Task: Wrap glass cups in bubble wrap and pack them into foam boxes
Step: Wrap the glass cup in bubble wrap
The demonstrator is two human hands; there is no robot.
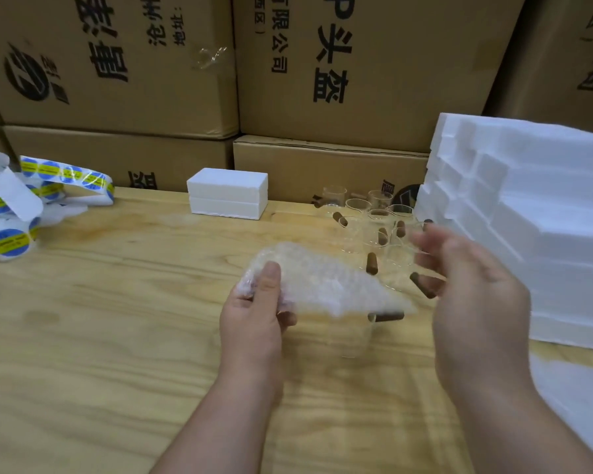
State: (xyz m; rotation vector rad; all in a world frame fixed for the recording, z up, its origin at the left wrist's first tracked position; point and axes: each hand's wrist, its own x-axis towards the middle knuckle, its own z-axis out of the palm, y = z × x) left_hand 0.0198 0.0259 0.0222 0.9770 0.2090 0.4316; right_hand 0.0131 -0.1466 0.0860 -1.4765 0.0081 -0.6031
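— Your left hand [254,319] is nearest: why is it held up like that?

— You pinch a sheet of bubble wrap [322,282] between thumb and fingers [271,278], lifted off the counter [117,336], I'd judge so it hangs spread over the glass cup [353,336] standing just beneath it. That cup's brown handle [386,316] pokes out under the wrap's edge.

— And your right hand [473,285]?

— It hovers released, its fingers loose and blurred, holding nothing, close to the sheet's free end; likely placed to take that end or the cup.

— Where is the rest of the work?

— More unwrapped cups [374,220] are clustered beyond your hands, within easy reach. Stacked foam boxes [528,206] stand to your right, a single closed foam box [227,193] farther back.

— Any writing?

— Blue-and-yellow stickers [11,241] on a roll to the left are too small to read. The cardboard cartons [374,63] behind carry sideways Chinese print: "头盔", "有限公司", "地址".
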